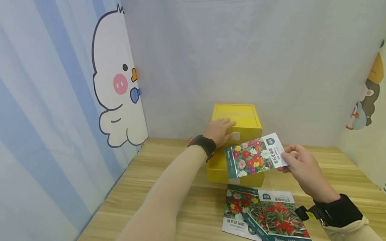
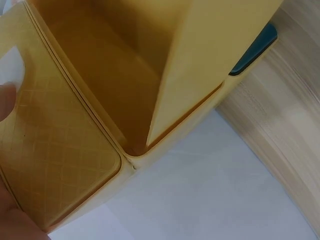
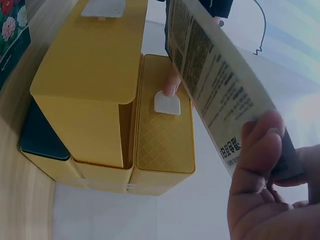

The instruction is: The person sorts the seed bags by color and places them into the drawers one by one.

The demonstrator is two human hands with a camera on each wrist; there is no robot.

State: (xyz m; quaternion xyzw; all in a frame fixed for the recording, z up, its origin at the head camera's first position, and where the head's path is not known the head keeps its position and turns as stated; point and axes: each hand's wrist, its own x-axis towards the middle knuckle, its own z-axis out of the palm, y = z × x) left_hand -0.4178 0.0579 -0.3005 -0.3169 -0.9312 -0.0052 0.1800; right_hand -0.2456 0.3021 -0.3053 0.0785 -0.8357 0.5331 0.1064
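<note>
On the top of a yellow drawer box (image 1: 236, 112) rests my left hand (image 1: 218, 132), fingers extended. Its thumb (image 2: 6, 102) lies at the white tab (image 3: 167, 103) on the closed upper drawer. Below that, a yellow drawer (image 2: 110, 55) is pulled out; the inside that shows is bare. My right hand (image 1: 304, 170) pinches a flower seed packet (image 1: 256, 155) by its white end, between thumb and fingers. The packet is held tilted in front of the box, overlapping the pulled-out drawer in the head view. Its printed back faces the right wrist camera.
Several seed packets overlap on the wooden table in front of the box, one with mixed flowers (image 1: 236, 204) and one with red flowers (image 1: 281, 217). A dark green panel (image 3: 42, 130) sits under the pulled-out drawer. Behind the box hangs a pale curtain (image 1: 241, 50).
</note>
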